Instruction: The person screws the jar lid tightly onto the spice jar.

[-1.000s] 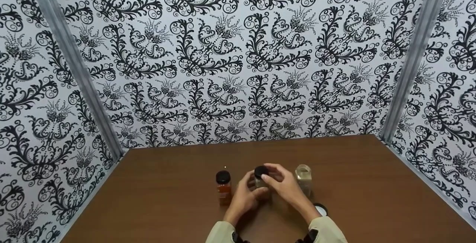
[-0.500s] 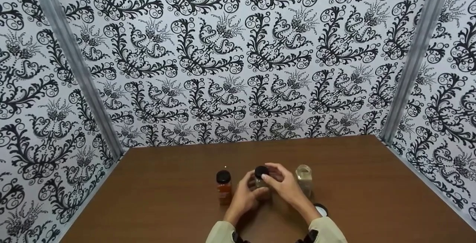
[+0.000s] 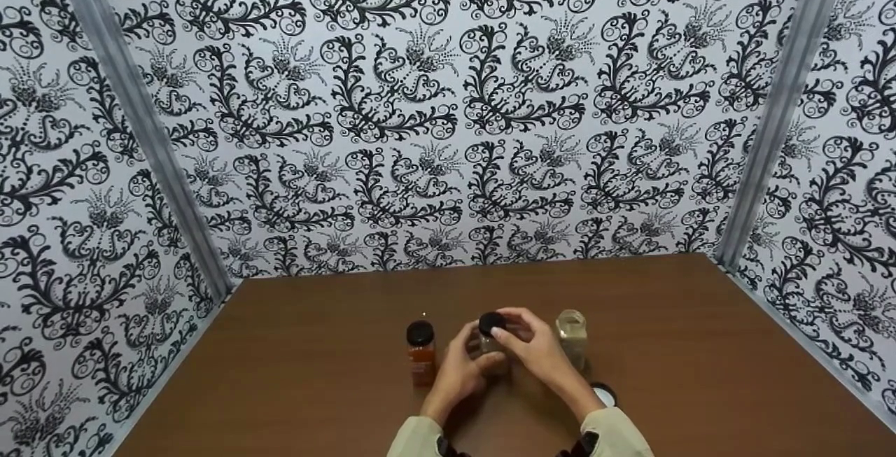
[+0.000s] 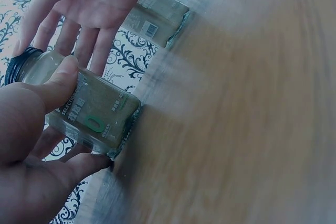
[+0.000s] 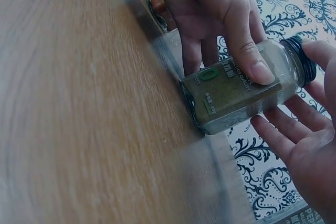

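A clear square spice jar (image 4: 100, 109) of greenish-brown powder stands on the table between my hands. My left hand (image 3: 458, 371) grips its body, with the thumb across the printed front in both wrist views. On its neck sits a black lid (image 3: 492, 322), which my right hand (image 3: 544, 355) pinches at the edge between thumb and fingers. The right hand's other fingers (image 5: 286, 124) spread out beside the jar.
Left of the hands stands a jar of orange-red spice (image 3: 421, 364) with a black lid. An uncapped jar of pale powder (image 3: 574, 340) is close by the right hand. A loose black lid (image 3: 604, 395), white inside up, lies near the right wrist. Patterned walls (image 3: 448, 163) border the brown table (image 3: 336, 345).
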`<action>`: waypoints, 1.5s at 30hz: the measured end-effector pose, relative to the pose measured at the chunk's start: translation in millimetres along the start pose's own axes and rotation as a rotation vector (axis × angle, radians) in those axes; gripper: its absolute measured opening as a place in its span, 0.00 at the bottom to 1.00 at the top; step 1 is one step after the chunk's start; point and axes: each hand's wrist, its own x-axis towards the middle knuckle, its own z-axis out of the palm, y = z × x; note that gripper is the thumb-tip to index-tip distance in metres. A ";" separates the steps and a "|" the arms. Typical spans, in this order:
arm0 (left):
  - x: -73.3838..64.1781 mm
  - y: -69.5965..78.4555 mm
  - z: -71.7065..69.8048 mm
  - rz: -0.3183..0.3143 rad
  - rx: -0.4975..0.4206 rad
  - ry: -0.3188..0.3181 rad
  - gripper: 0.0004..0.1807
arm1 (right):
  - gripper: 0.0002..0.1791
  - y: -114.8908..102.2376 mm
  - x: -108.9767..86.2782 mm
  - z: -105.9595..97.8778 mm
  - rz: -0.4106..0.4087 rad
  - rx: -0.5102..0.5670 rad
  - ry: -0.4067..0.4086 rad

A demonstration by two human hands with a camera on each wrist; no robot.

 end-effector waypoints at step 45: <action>1.7 -2.5 0.2 0.009 0.040 0.000 0.30 | 0.19 0.9 -1.1 -0.5 -0.008 0.005 0.003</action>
